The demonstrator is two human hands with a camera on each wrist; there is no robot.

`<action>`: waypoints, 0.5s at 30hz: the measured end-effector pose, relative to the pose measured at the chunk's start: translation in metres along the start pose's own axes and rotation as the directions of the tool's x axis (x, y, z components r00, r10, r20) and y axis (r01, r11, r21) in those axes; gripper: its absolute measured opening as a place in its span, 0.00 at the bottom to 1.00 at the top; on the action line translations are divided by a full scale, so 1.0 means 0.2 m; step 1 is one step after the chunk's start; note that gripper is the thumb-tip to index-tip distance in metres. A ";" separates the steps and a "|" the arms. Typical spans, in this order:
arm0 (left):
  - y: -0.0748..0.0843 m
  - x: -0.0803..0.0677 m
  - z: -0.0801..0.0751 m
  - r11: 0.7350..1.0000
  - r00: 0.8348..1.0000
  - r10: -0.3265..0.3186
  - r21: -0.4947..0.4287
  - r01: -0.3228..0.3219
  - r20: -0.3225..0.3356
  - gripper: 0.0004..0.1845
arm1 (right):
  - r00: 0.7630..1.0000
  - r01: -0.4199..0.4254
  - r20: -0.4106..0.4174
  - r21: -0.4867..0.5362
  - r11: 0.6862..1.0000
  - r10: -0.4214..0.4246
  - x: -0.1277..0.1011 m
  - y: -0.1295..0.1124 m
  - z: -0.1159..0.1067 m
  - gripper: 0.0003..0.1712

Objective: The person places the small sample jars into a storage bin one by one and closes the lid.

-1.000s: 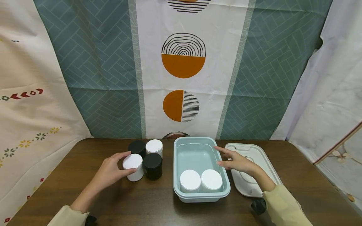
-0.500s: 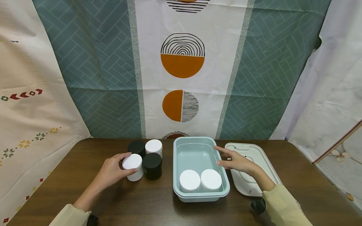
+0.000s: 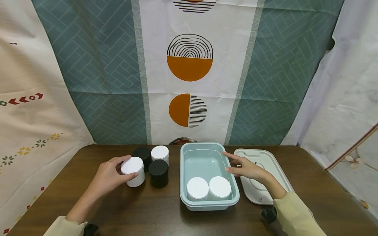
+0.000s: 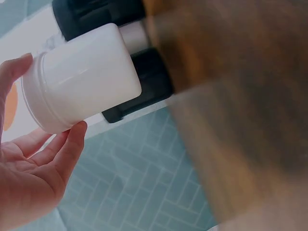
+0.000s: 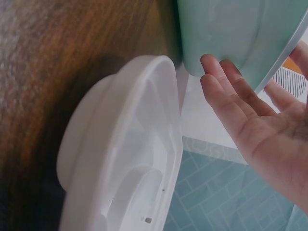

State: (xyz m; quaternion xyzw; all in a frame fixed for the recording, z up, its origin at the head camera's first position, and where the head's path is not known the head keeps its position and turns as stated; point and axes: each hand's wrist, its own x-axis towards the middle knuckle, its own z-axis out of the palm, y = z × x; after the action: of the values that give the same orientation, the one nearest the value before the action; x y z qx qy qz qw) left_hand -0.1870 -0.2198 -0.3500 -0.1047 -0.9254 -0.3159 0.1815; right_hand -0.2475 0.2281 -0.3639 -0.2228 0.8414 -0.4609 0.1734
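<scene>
With our left hand (image 3: 106,175) we pinch the white jar (image 4: 84,77), probably light, stiff and slippery, sensibly round its lid (image 3: 131,165), left of the front black jar (image 3: 158,173), our right hand (image 3: 247,167) resting, thumb and forefinger apart, at the pale-blue tub (image 3: 183,173).

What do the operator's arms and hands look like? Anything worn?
Left hand and right hand: bare, no gloves. Left sleeve and right sleeve: pale yellow, loose, ending short of the wrist. Left black piece and right black piece by the sleeve ends; too unclear to identify.
</scene>
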 end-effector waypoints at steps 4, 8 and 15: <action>0.03 0.01 -0.04 0.999 0.999 0.035 -0.004 -0.035 -0.041 0.31 | 1.000 0.001 0.004 0.006 1.000 -0.001 0.00 0.00 0.00 0.40; 0.07 0.03 -0.07 0.998 0.994 0.069 -0.007 -0.070 -0.084 0.30 | 1.000 0.000 0.012 0.013 1.000 0.000 0.00 0.00 0.00 0.40; 0.18 0.08 -0.08 0.992 0.985 0.116 -0.034 -0.121 -0.129 0.30 | 1.000 0.009 0.010 0.002 1.000 -0.009 0.00 0.00 0.00 0.40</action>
State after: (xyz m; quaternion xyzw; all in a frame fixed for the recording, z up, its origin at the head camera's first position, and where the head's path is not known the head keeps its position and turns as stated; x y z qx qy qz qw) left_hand -0.1856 -0.1999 -0.3117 -0.1431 -0.8973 -0.3298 0.2561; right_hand -0.2475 0.2281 -0.3641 -0.2286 0.8390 -0.4614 0.1756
